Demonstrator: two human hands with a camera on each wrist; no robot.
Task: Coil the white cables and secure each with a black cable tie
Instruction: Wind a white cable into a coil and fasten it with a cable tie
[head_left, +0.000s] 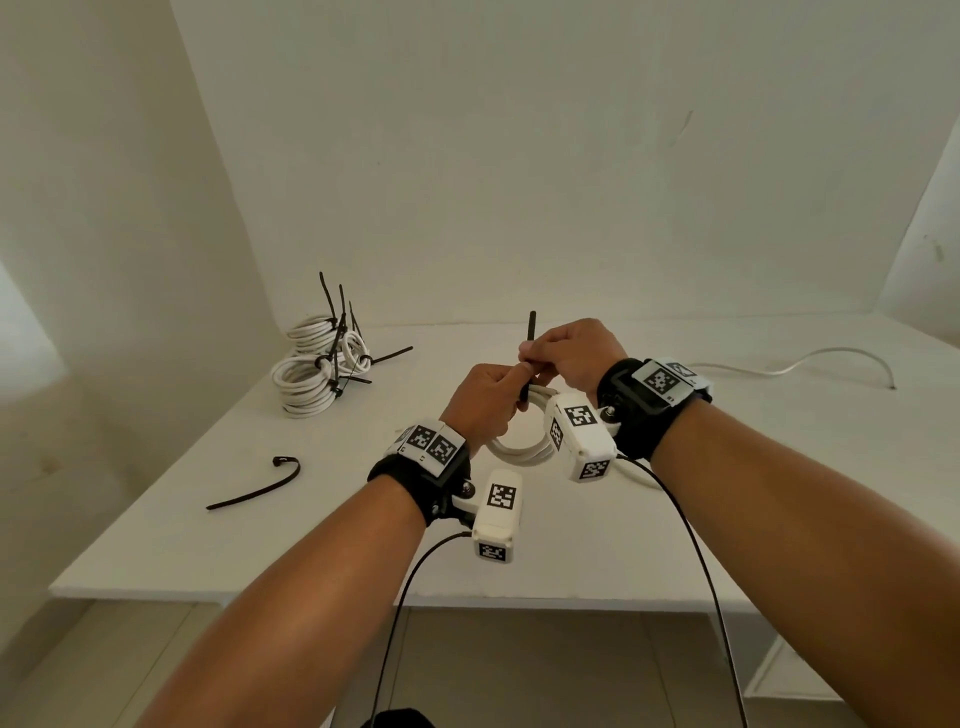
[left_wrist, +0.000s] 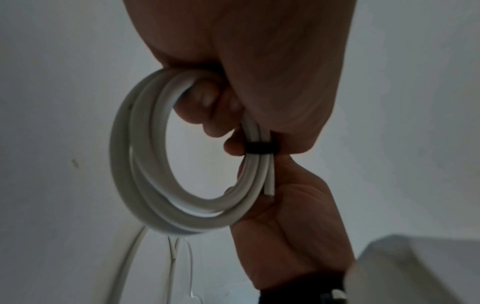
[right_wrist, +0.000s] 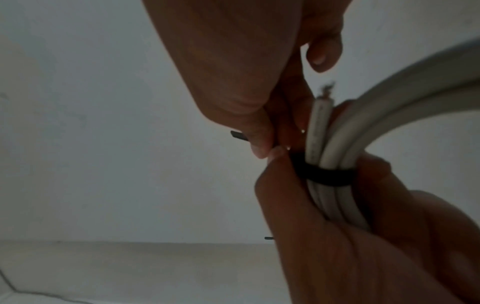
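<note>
Two hands met over the middle of the counter (head_left: 519, 566) when I looked in. My left hand (head_left: 485, 402) was curled round the coiled white cable (left_wrist: 145, 164), its turns gathered in the fist, while my right hand (head_left: 574, 358) pinched the free tail of the black cable tie (head_left: 531, 332) standing up above the fingers. From the wrist views the tie already ringed the bundled turns, so I judged this coil nearly secured, with only the cinching left.

Further out on my left a pile of finished coils (head_left: 317, 371) sat with their tie tails sticking up. One spare tie (head_left: 254, 488) lay loose nearer the front edge. On the far right an uncoiled white cable (head_left: 800, 361) trailed along the counter, so at least one more remained. Nothing stood between my hands and either of them.
</note>
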